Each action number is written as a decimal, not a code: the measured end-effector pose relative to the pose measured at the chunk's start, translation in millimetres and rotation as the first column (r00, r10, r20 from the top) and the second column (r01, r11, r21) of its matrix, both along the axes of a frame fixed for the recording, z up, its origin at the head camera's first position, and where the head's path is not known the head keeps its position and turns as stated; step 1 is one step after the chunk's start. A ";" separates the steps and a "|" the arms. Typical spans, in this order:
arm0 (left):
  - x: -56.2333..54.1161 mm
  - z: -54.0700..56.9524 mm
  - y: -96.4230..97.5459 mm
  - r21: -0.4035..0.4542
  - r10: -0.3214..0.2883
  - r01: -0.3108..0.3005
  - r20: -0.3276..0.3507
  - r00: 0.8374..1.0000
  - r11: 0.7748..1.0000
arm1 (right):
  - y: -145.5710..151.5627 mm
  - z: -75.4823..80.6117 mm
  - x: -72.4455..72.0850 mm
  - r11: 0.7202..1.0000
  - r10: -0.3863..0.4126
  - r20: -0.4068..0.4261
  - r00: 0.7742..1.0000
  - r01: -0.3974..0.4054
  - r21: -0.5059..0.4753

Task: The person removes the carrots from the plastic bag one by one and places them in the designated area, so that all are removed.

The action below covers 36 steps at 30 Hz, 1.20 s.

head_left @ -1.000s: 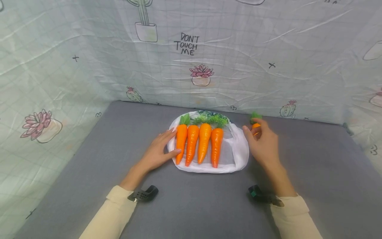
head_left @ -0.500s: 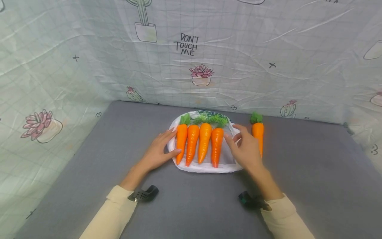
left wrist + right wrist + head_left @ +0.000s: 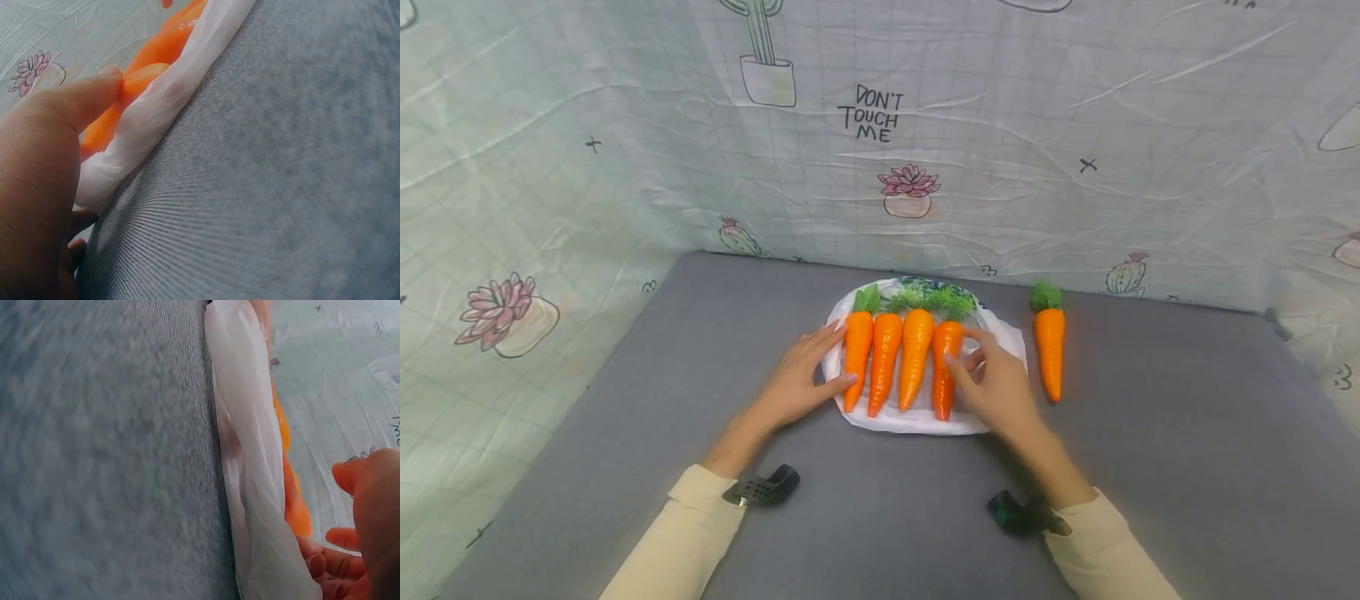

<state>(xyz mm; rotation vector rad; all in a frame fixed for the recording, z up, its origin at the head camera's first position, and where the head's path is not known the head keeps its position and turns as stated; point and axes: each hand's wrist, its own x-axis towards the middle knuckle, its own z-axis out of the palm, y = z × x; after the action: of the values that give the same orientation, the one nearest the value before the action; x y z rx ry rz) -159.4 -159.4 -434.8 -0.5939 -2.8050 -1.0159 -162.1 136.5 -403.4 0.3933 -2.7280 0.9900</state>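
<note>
In the head view a white plastic bag point(image 3: 910, 423) lies with its rim rolled down around several orange carrots side by side, green tops facing away. My left hand point(image 3: 793, 379) rests at the bag's left edge. Its thumb point(image 3: 94, 94) touches the leftmost carrot point(image 3: 856, 358), with the other fingers partly hidden. My right hand point(image 3: 1000, 387) reaches over the right rim to the rightmost carrot point(image 3: 946, 379) in the bag. The right thumb point(image 3: 356, 474) stands apart from the carrot in the right wrist view, while the fingers lie low beside it. Another carrot point(image 3: 1049, 354) lies outside, right of the bag.
The grey tabletop point(image 3: 880, 517) extends around the bag. Behind it and along the sides hangs a pale sheet point(image 3: 1000, 125) printed with cacti, succulents and lettering.
The right hand has let go of the carrot on the right, which now lies on the table, and has moved left to the rightmost carrot in the bag. The left hand stays put.
</note>
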 end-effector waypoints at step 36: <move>1.2 0.6 0.3 -0.003 -0.003 0.003 0.009 1.000 1.000 | -13.0 -9.8 4.1 0.989 -0.057 0.149 0.987 0.035 0.147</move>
<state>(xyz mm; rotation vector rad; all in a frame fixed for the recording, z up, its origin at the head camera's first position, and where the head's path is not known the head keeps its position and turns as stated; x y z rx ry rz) -158.2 -159.1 -434.2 -0.5955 -2.8144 -1.0173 -158.0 123.5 -413.2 0.2865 -2.9429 0.8472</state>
